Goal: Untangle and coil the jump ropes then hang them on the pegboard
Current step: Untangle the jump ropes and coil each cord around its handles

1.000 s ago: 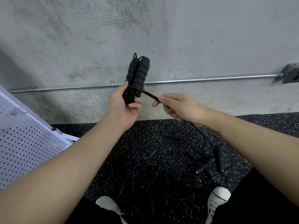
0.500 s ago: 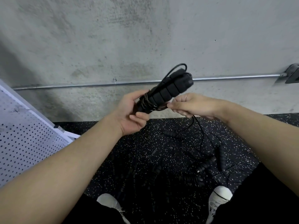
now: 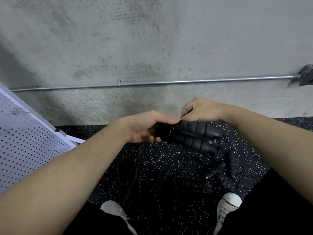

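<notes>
The left hand point(image 3: 145, 128) gripped the 2 handles point(image 3: 194, 136), now lowered below the wall pipe point(image 3: 169, 82); the right hand point(image 3: 201, 110) pinched the cord.

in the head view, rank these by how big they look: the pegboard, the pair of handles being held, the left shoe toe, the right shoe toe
1. pegboard, cut off by the frame edge
2. pair of handles, though nearer the camera
3. left shoe and right shoe: alike, not ranked
</notes>
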Tool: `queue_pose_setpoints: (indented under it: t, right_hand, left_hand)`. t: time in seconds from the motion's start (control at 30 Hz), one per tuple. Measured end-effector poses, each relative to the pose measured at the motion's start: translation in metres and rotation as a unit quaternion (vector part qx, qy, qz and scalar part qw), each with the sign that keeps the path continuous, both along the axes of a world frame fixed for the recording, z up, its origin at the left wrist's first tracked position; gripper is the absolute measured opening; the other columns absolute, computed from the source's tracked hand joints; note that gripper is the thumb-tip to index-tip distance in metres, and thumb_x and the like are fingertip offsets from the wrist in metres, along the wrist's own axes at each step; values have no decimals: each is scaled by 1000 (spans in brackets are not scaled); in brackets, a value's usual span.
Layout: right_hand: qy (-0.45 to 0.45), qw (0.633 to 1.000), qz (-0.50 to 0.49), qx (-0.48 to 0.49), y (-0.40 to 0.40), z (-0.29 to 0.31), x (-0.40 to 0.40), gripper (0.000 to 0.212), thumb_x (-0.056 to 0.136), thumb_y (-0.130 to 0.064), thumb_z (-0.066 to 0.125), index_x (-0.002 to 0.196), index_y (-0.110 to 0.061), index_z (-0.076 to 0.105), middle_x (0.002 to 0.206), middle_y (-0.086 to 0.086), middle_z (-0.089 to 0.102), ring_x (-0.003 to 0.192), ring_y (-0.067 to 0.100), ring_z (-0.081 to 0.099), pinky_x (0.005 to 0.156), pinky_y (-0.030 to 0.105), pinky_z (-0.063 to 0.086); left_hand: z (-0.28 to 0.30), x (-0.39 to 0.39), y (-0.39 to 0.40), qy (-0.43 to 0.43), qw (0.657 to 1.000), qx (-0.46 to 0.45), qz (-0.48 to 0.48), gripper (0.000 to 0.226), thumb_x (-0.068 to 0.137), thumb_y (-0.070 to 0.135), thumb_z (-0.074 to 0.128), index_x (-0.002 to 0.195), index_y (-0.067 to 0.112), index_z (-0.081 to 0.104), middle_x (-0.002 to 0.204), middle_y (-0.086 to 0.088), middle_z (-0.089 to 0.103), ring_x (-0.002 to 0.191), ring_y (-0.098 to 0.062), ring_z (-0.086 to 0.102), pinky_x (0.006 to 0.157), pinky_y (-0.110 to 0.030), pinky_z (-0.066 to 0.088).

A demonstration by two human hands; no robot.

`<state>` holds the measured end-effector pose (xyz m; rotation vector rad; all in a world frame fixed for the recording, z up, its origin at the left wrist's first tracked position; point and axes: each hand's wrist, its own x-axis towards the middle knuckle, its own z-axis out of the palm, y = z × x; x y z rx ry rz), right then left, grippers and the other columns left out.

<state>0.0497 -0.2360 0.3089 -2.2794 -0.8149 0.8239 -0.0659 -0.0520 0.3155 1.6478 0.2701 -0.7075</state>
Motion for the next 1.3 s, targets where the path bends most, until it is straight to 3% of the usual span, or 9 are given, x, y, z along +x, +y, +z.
queue_pose_setpoints:
  t: [0.23, 0.33, 0.47, 0.53, 0.63, 0.73, 0.93, 1.1, 1.3]
  right_hand:
    - [-7, 1000, -11, 9, 2, 0, 1, 15, 80, -31, 81, 68, -28, 72, 60, -16, 65, 54, -4, 55, 64, 23, 43]
    - [10, 999, -24, 36, -1, 6, 0, 18, 80, -37, 83, 76, -24, 71, 58, -18, 61, 57, 3, 51, 63, 26, 40]
    - [34, 996, -46, 64, 3, 12, -5, 13, 84, -36, 79, 84, -23, 75, 49, -16, 48, 54, 7, 39, 52, 24, 29]
    - [17, 997, -58, 56, 7, 12, -9, 18, 83, -38, 80, 83, -21, 76, 51, -14, 51, 54, 9, 40, 52, 25, 31]
    - [21, 993, -102, 64, 11, 12, -10, 21, 82, -40, 80, 84, -19, 77, 59, -7, 51, 55, 12, 39, 50, 25, 29]
    - [27, 984, -149, 90, 10, 14, -8, 20, 81, -38, 81, 83, -20, 75, 61, -7, 50, 53, 11, 37, 47, 25, 27]
    - [-3, 982, -168, 84, 15, 12, -15, 15, 89, -36, 74, 82, -23, 73, 67, -6, 57, 59, 10, 46, 51, 22, 33]
    - [42, 969, -189, 157, 23, 14, -24, 18, 104, -28, 53, 96, -20, 66, 63, -6, 53, 47, 5, 42, 41, 17, 30]
    - [60, 967, -179, 169, 20, 20, -26, 13, 103, -30, 54, 99, -18, 54, 71, -2, 55, 53, 7, 38, 46, 21, 29]
  left_hand:
    - [-11, -1, -11, -167, 973, 138, -76, 22, 95, 35, 70, 116, 37, 64, 85, -4, 66, 43, -13, 50, 37, -23, 40]
    - [-10, 0, -14, -175, 965, 188, -59, 46, 95, 40, 69, 125, 35, 35, 77, -5, 64, 44, -18, 54, 41, -26, 46]
    - [-13, 1, -20, -167, 949, 256, -73, 69, 92, 49, 70, 143, 36, 25, 106, -1, 63, 45, -17, 62, 47, -30, 54]
    - [-17, 2, -22, -160, 957, 235, -60, 59, 96, 47, 65, 144, 31, 34, 110, -1, 62, 46, -15, 62, 51, -37, 60]
    - [-19, 4, -22, -126, 985, 120, 16, 35, 100, 44, 60, 129, 28, 47, 112, -7, 65, 50, -22, 63, 58, -39, 62]
    - [-17, 7, -19, -146, 984, 78, 64, 16, 102, 43, 57, 113, 32, 53, 107, -10, 66, 50, -23, 61, 57, -39, 61]
    - [-25, 11, -21, -167, 973, 112, 118, 21, 102, 44, 58, 115, 28, 53, 111, -3, 64, 58, -27, 66, 70, -47, 64]
    - [-34, 18, -17, -195, 947, 82, 241, 16, 105, 42, 53, 111, 27, 49, 113, -14, 65, 59, -19, 62, 59, -35, 55]
    - [-33, 17, -17, -185, 930, -79, 307, 10, 109, 31, 47, 113, 21, 49, 102, -14, 59, 66, -17, 55, 55, -29, 42]
